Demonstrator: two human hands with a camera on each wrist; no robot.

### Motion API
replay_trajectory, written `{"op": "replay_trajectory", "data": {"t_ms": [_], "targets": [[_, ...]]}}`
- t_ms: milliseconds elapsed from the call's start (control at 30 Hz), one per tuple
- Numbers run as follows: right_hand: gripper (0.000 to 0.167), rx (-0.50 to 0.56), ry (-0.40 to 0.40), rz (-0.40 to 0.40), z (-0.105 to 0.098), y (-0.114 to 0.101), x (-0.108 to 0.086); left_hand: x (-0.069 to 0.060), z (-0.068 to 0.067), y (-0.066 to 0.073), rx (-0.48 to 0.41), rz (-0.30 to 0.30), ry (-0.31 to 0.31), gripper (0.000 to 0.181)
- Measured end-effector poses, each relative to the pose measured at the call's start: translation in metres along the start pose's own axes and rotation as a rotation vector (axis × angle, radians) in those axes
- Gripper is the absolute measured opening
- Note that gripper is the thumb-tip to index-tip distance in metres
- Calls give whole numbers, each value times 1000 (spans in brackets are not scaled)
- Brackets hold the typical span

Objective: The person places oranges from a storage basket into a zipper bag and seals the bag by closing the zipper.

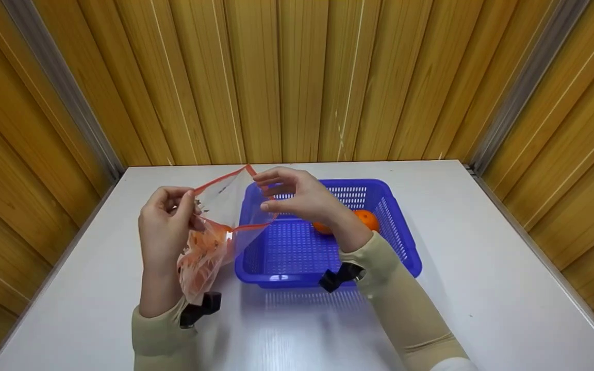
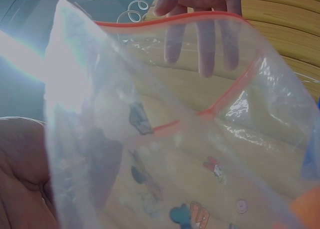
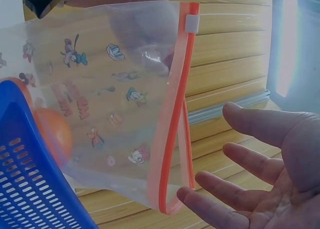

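My left hand (image 1: 165, 226) pinches the orange-red rim of a clear zip bag (image 3: 110, 99) printed with small cartoon figures. The bag's mouth gapes open towards the right hand. Low in the bag, orange fruit (image 3: 54, 134) shows through the plastic; how many pieces cannot be told. A white slider (image 3: 192, 24) sits on the zip. My right hand (image 1: 304, 198) is held beside the far side of the mouth, fingers spread and loosely bent, gripping nothing. In the right wrist view, its fingertips are close to the rim; whether they touch is unclear.
A blue plastic basket (image 1: 286, 280) stands on the white table (image 1: 482, 288), under the right hand. Inside it are orange fruits (image 1: 367, 220), partly hidden by the right wrist. Wood-patterned walls (image 1: 302, 82) rise behind and on both sides.
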State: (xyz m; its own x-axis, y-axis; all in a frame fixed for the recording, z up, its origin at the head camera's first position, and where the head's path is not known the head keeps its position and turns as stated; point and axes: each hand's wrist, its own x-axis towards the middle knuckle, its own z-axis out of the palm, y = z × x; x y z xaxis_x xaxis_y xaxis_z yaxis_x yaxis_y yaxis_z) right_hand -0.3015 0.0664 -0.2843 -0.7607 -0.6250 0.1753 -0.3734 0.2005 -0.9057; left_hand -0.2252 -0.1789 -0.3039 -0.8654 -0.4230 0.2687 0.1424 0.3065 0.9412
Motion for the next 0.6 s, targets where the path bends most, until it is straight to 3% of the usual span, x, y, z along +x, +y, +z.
{"op": "replay_trajectory", "data": {"t_ms": [233,600], "targets": [[54,-22,6,-10,-9,5,-3,1,-1,0,5,-24,-9,16],[51,-60,62,57,-19,6,-5,1,-1,-1,5,-43,-16,17]]}}
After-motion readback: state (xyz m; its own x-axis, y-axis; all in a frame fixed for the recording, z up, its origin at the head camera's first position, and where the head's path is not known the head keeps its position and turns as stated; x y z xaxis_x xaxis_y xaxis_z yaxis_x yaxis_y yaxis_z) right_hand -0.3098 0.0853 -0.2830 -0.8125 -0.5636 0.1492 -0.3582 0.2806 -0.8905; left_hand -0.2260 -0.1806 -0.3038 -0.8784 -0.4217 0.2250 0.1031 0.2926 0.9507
